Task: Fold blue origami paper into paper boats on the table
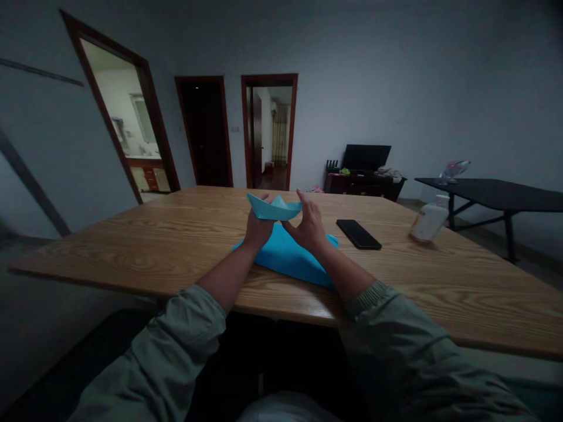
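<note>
A folded light-blue paper boat (275, 209) is held up over the table, its pointed ends to the left and right and a small peak in the middle. My left hand (260, 230) grips the boat's left part from behind and below, with most of its fingers hidden by the paper. At the right end, my right hand (309, 225) has its thumb against the underside and its index finger raised by the tip. Below both hands lies a brighter blue sheet (290, 261), partly covered by my forearms; I cannot tell whether it is paper or cloth.
The wood-grain table (176, 234) carries a black phone (358, 234) right of my hands and a white bottle (430, 220) farther right. Beyond stand a black table (497, 193) and a dark cabinet (365, 185) with a monitor (366, 157). Doorways line the far wall.
</note>
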